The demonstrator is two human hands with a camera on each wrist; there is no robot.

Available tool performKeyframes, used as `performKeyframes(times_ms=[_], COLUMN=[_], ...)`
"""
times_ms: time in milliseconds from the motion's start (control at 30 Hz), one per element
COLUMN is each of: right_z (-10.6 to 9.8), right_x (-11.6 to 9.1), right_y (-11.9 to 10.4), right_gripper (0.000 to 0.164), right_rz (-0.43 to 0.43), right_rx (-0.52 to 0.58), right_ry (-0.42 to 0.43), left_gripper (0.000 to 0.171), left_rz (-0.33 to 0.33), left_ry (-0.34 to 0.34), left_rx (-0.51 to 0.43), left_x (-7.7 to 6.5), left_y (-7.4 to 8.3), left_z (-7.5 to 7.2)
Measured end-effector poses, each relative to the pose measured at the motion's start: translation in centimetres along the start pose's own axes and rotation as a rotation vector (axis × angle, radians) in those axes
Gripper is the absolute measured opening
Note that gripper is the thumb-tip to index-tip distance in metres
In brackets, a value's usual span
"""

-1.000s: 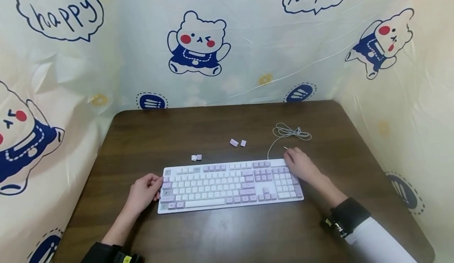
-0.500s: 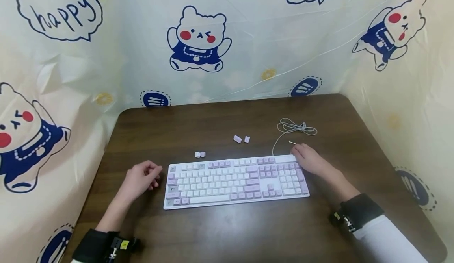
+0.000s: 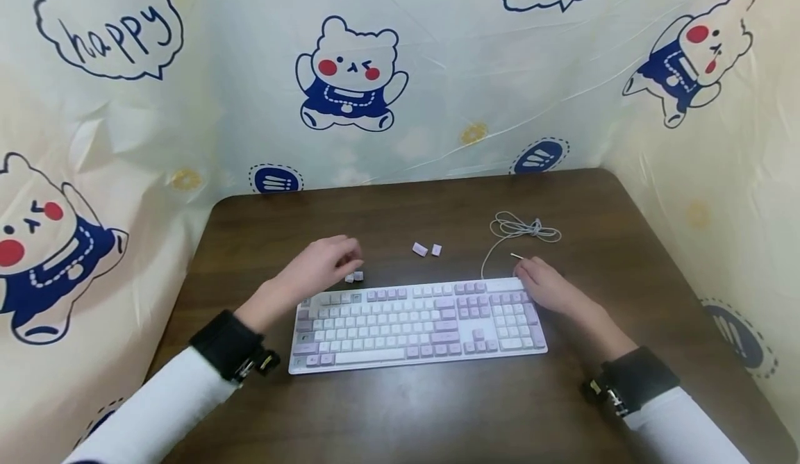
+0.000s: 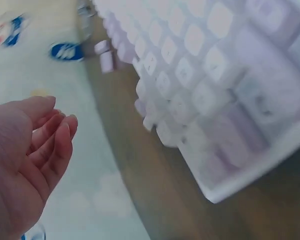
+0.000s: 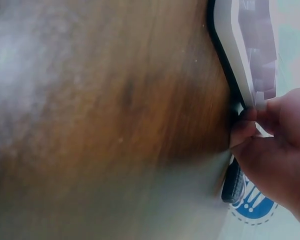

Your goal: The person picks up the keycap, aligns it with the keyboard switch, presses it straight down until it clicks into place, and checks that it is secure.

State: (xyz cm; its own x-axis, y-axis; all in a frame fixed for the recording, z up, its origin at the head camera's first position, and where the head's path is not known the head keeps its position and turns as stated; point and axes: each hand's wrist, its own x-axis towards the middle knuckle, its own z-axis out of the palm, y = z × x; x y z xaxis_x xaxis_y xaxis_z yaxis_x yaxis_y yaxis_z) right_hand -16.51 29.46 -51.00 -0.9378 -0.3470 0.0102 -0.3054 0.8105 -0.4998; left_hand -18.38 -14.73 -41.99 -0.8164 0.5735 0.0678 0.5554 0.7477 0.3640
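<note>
A white and lilac keyboard [image 3: 400, 325] lies on the table. My left hand [image 3: 321, 262] is over its far left corner, fingers loosely bent; nothing shows between the fingertips in the left wrist view. Just beyond that corner, two loose keycaps [image 3: 358, 276] lie right by the left fingertips, one partly hidden. Two lilac keycaps [image 3: 420, 249] lie farther back. My right hand [image 3: 546, 285] rests at the keyboard's far right corner, fingers curled round a thin stick-like tool [image 3: 517, 255] with a light tip. In the right wrist view a dark textured piece [image 5: 233, 182] sticks out below the fingers.
The keyboard's pale cable [image 3: 521, 228] lies bundled on the table behind the right corner. A brown wooden table [image 3: 400, 415] carries everything. Printed curtains [image 3: 437, 103] with cartoon bears close off the back and both sides.
My left hand has let go of the keyboard's left edge and moved right and away from me, to the keycaps behind it. The right hand stays at its corner.
</note>
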Motion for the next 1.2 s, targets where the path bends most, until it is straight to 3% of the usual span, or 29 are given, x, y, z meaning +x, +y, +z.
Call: performKeyframes(times_ms=[100,167,300,433,533,667,800,933,1200], right_z=[0.1,0.2,0.1,0.1,0.2,0.3,0.3,0.0,-0.3], right_x=[-0.3,-0.4,-0.5,-0.6,-0.6,-0.5,-0.3,-0.2,-0.1], right_y=[0.0,0.0,-0.1,-0.4,-0.6,-0.9,-1.2,-1.1,-0.1], right_gripper=[0.023,0.023,0.022,0.022,0.021,0.021,0.022,0.021,0.022], right_rz=[0.008,0.007,-0.003,-0.005,0.007,0.011,0.004,0.014,0.032], right_rx=[0.001,0.001,0.01,0.015,0.02,0.026,0.025,0.018,0.019], right_ry=[0.002,0.01,0.012,0.007,0.0,-0.02,-0.024,-0.025,-0.041], left_gripper=[0.011,0.011,0.014,0.025,0.037,0.045,0.039,0.029,0.024], left_rz=[0.054,0.028,-0.161,-0.361,-0.454,-0.526,-0.535,-0.502,-0.267], left_ry=[-0.064,-0.091,-0.136,-0.184,-0.218,-0.249,-0.259,-0.252,-0.22], left_rx=[0.047,0.044,-0.084,-0.204,-0.231,-0.228,-0.191,-0.195,-0.182], left_x=[3.1,4.9,7.6,9.5,10.5,11.3,11.8,12.1,12.4], left_y=[0.8,1.3,2.0,2.2,2.5,3.3,4.0,4.1,3.1], left_z=[1.3,2.3,4.3,6.0,6.9,7.5,7.8,8.1,9.5])
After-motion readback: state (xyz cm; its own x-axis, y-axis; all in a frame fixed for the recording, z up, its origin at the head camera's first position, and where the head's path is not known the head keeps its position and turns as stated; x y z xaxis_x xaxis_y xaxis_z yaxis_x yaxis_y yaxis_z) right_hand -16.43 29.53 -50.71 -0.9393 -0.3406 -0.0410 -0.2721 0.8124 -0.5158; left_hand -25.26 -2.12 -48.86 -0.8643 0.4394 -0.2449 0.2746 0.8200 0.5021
